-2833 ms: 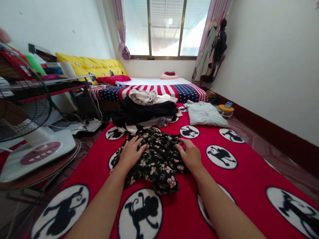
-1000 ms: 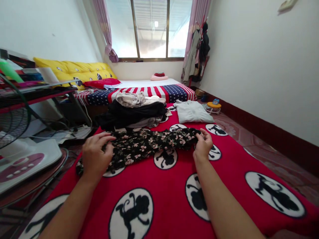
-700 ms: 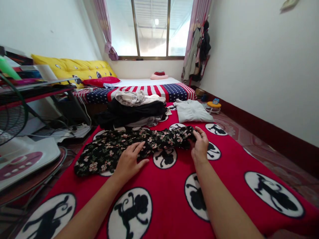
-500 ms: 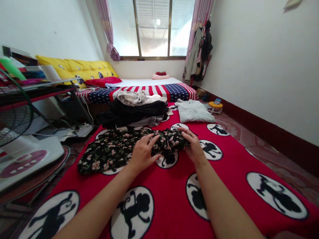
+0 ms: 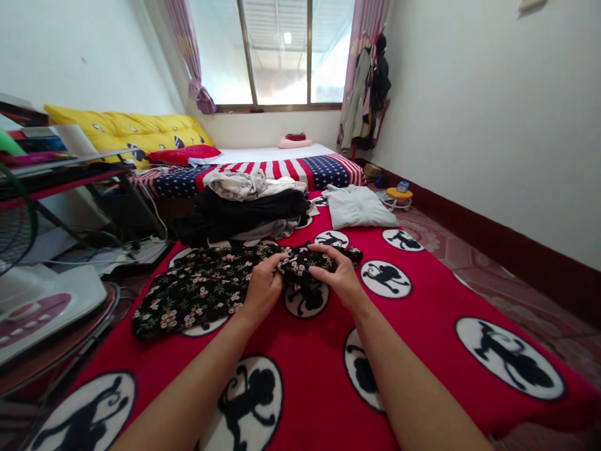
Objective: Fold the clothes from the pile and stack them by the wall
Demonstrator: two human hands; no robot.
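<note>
1. Nearest to us lies the red blanket (image 5: 422,326) with its round white patches of black monkeys, spread flat over the floor, and our two bare forearms reach forward across it
2. Our left hand (image 5: 261,289) has its fingers closed on the black floral garment (image 5: 201,285), pinching the cloth just left of the bunched right end
3. Our right hand (image 5: 339,277) sits close beside the left, its fingers curled over and gripping that same bunched end, which lifts a little off the blanket
4. The rest of the floral garment stretches flat to the left on the blanket, reaching near the blanket's left edge
5. At far left we see a white fan base (image 5: 42,307) on a round stand, with cables (image 5: 126,250) on the floor behind it
6. Beyond the hands sits a pile of clothes (image 5: 248,210), dark cloth below and pale cloth on top, and to its right a folded light grey top (image 5: 357,207)
7. Further on comes a mattress (image 5: 282,169) with a stars-and-stripes cover, yellow cushions (image 5: 131,128) at the wall, and the window (image 5: 275,53) with pink curtains
</note>
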